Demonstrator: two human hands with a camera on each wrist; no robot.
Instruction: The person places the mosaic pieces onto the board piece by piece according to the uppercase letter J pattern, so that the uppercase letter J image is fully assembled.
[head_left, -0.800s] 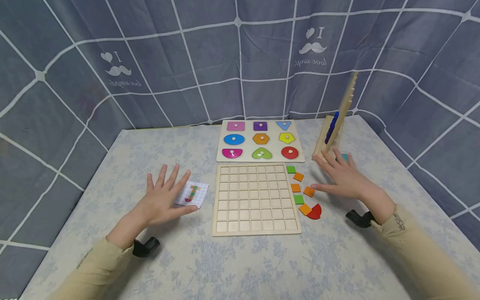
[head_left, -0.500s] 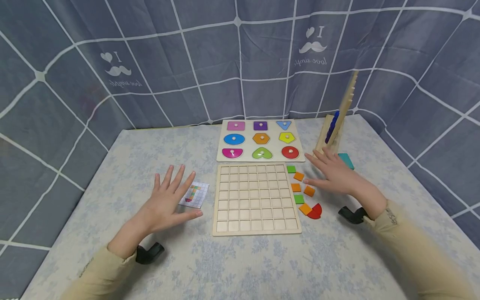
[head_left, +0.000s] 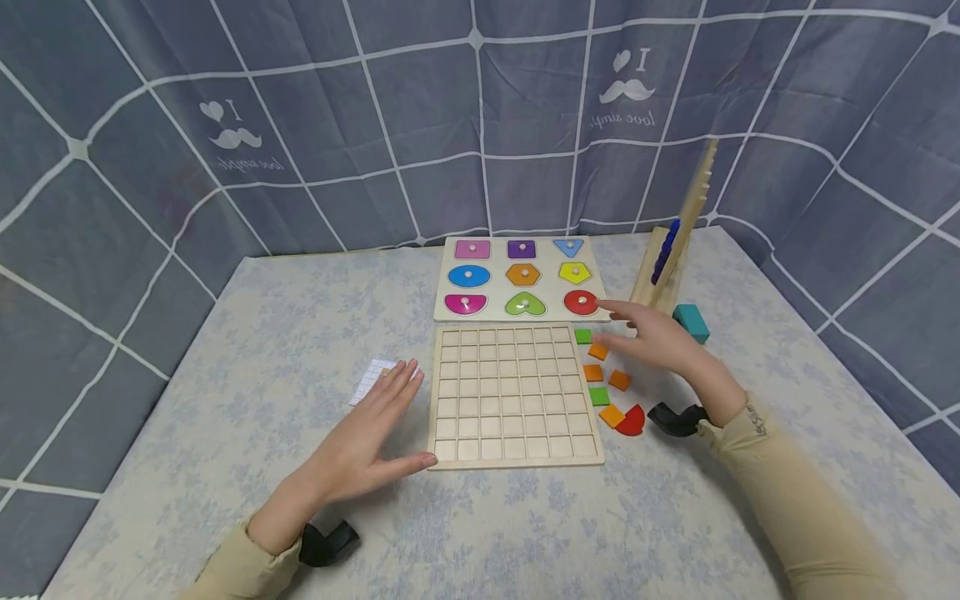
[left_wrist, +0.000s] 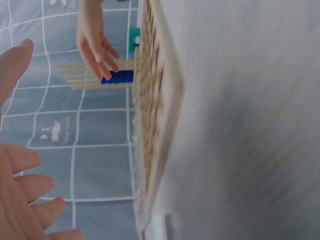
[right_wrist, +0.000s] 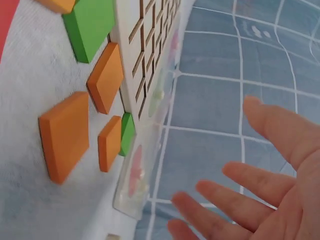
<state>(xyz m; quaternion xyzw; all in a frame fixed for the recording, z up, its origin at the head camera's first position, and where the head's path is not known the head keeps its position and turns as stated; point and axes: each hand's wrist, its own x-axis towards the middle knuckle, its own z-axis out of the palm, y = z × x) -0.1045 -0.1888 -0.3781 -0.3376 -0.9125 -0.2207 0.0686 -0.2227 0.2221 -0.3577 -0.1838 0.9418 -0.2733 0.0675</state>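
Note:
My left hand [head_left: 360,454] is held with fingers straight and thumb spread, beside the left edge of the wooden grid board [head_left: 510,396]. It overlaps a small pattern card [head_left: 369,379] in the head view, covering most of its picture. Over the far right corner of the board hovers my right hand [head_left: 660,337], its fingers loosely extended and holding nothing. Under and near it lie orange square tiles [right_wrist: 65,137], green square tiles [right_wrist: 92,27] and a red rounded piece [head_left: 632,421]. Both palms show bare in the wrist views.
Behind the grid board lies a knobbed shape puzzle [head_left: 495,292] with several coloured pieces. A wooden rack [head_left: 682,229] with blue beads stands at the back right, next to a teal block [head_left: 691,323]. A checked curtain [head_left: 420,125] surrounds the table.
My left hand has moved right and nearer the board, its fingers drawing together and covering more of the card. My right hand has moved left toward the board, uncovering the teal block.

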